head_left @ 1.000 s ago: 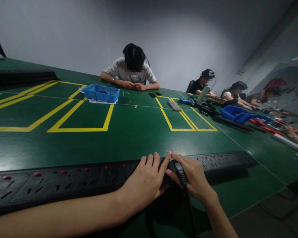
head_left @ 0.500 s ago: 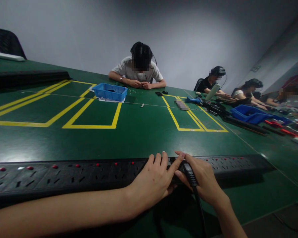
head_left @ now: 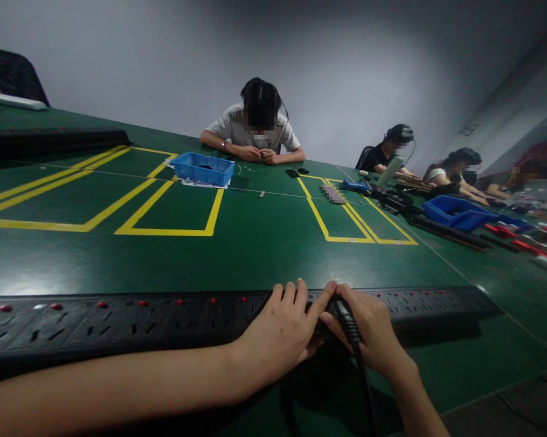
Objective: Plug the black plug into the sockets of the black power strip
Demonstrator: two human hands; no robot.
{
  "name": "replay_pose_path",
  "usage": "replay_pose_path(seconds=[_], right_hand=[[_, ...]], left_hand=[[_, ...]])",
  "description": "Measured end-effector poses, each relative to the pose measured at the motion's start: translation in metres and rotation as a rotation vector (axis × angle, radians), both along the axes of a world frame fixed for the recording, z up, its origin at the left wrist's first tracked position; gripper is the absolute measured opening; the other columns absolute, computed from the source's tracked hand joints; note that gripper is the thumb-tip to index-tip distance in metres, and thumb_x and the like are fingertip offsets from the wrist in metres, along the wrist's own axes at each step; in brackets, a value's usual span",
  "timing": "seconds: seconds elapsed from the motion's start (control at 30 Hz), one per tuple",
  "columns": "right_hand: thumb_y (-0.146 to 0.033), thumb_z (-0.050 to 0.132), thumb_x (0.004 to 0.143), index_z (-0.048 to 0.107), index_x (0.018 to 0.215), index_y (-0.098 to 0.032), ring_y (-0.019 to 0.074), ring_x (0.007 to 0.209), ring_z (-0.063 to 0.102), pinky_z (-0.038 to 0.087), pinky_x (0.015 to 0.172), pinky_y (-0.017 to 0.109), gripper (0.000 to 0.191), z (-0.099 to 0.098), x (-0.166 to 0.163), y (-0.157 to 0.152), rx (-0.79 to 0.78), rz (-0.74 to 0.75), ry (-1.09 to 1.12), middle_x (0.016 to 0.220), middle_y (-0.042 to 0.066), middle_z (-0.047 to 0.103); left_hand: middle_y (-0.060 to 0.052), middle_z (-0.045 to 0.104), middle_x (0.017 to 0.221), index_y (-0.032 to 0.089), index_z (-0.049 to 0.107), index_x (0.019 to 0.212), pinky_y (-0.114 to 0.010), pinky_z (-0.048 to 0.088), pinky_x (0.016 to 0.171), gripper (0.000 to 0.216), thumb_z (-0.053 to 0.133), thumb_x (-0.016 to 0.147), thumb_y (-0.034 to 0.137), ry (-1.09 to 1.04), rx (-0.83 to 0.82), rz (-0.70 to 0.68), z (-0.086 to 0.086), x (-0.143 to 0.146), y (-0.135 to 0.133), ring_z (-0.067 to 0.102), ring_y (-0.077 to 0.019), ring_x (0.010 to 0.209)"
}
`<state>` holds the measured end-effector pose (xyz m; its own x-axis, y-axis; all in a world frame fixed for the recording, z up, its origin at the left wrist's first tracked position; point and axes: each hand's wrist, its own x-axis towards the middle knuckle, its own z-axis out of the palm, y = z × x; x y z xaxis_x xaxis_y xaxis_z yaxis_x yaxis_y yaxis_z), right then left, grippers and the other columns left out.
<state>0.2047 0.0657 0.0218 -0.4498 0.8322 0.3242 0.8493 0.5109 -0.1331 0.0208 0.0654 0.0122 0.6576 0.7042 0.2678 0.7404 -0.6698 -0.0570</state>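
A long black power strip (head_left: 164, 321) with red indicator lights lies across the near side of the table. My left hand (head_left: 277, 331) is wrapped over it near the middle, fingers across the top and thumb on the near side. Just to the right, my right hand (head_left: 368, 328) grips a black plug (head_left: 346, 318) at the strip's top between thumb and fingers. Its cord (head_left: 364, 388) runs down toward me. The tip of my left index finger touches or nearly touches the right hand at the plug. The prongs are hidden, so how far the plug is in cannot be seen.
Yellow tape rectangles (head_left: 164, 232) mark the green table (head_left: 264, 261). A light blue bin (head_left: 204, 170) sits near a person (head_left: 259, 124) opposite. At right are a darker blue bin (head_left: 458, 212), a blue-handled tool (head_left: 357, 186) and several people. Another black strip (head_left: 50, 142) lies far left.
My right index finger has drawn back from over the left index fingertip and bent in toward the plug. My left hand keeps its place on the strip.
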Motion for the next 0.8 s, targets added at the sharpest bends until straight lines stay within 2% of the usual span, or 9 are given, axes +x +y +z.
replay_pose_path(seconds=[0.8], right_hand=[[-0.037, 0.048, 0.087, 0.049, 0.102, -0.017, 0.0188, 0.073, 0.060, 0.042, 0.064, 0.028, 0.025, 0.0025, -0.0009, -0.0011, -0.051, 0.003, 0.045, 0.083, 0.006, 0.062]], left_hand=[[-0.021, 0.047, 0.123, 0.010, 0.003, 0.143, -0.042, 0.037, 0.084, 0.077, 0.043, 0.086, 0.041, 0.002, 0.008, -0.009, -0.0007, -0.0019, 0.0007, 0.049, -0.0315, 0.103]])
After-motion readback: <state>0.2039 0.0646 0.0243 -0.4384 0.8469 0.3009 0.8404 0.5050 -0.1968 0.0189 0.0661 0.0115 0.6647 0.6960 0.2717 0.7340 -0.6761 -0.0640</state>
